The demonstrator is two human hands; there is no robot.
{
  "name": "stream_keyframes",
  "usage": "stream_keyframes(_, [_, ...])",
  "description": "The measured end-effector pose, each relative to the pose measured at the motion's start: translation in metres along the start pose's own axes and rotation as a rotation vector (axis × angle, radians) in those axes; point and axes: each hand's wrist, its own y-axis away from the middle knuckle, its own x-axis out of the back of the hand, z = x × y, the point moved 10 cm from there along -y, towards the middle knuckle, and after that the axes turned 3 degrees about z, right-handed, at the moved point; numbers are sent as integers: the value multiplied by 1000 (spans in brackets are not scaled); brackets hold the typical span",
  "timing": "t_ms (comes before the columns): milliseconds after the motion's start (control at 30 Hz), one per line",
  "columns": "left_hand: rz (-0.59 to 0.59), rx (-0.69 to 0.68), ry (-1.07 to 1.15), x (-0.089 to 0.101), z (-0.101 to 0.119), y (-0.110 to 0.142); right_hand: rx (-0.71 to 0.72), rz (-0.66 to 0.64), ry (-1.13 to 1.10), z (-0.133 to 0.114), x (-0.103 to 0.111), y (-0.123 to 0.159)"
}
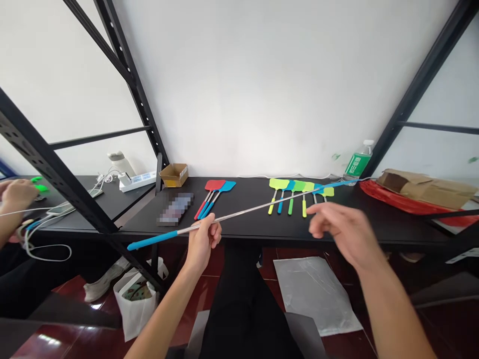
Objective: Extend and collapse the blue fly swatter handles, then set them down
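Note:
My left hand (204, 238) pinches the metal rod of a long extended fly swatter (247, 212) with a blue handle at lower left and a blue head at upper right near the bottle. My right hand (342, 230) hovers above the shelf edge with loosely curled fingers apart, holding nothing, just below the rod. Several yellow, green and blue swatters (295, 192) lie in a row on the black shelf (243, 227) behind it. A red and two blue swatters (214, 194) lie left of centre.
A small cardboard box (174, 174) and a green-labelled bottle (358, 162) stand at the back. Brown paper on red material (422, 192) lies at right. Another person's hands (15, 197) work at the far left near cables and a power strip (136, 180). A white bag (136, 299) sits below.

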Motion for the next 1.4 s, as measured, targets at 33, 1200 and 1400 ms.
stream_keyframes(33, [-15,-7,-10,-1,2,1,-71,-11,-41,13,-5,-6])
stream_keyframes(1200, [-383,-57,-316,-29,1,14,-269,-327,-273,70,-53,-8])
stream_keyframes(1400, [-377,-60,-293,-30,1,15,-208,-327,-282,68,-50,-10])
